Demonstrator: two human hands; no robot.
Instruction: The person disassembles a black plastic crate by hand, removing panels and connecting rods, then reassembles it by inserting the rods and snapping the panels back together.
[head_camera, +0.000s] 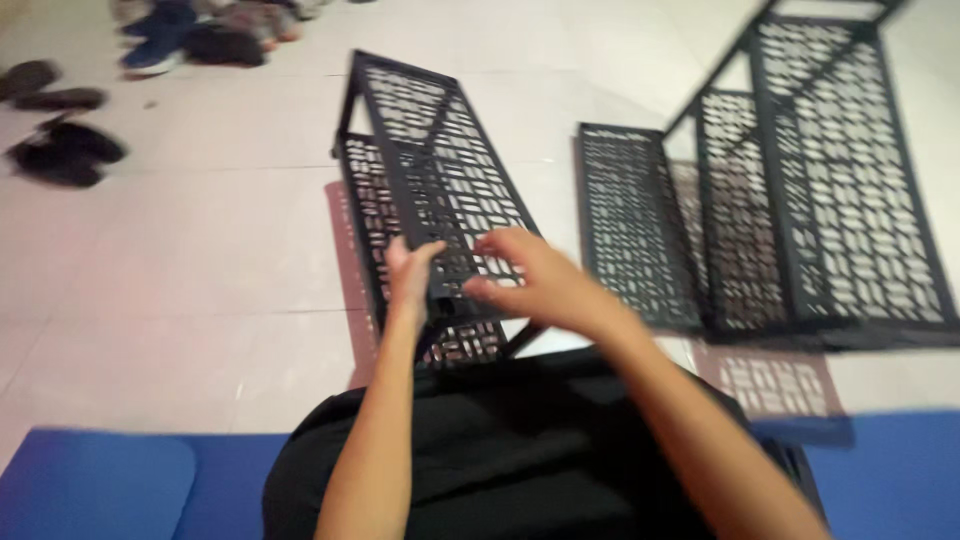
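Left hand (410, 275): on near end of black perforated metal rack (430, 190); palm against rack's left edge, fingers up and curled loosely over the frame. Grip looks closed on the frame, but blur hides the fingertips.
Right hand (525, 280): above same end of rack, just right of left hand; fingers bent, thumb and forefinger narrow, pinching at the frame approx. where a small dark part sits. Can't tell what that part is.
Rack: long, narrow, black, w/ slotted brick-pattern panels and a diagonal brace; lies on floor, running away from the person, near end at the hands, tilted slightly.
Second rack assy (810, 170): same pattern, larger, to the right; one flat panel on floor touching an upright framed section. Well apart from both hands.
Floor (200, 260): pale tiles, reddish shadow under rack.
Shoes (65, 150): dark pairs at far left; more footwear (190, 35) at top, blurred.
Mat (90, 485): blue, along near edge, under the person.
Clothing (500, 450): black, lap area between forearms.
Image quality: motion blur throughout; fine detail n/a.
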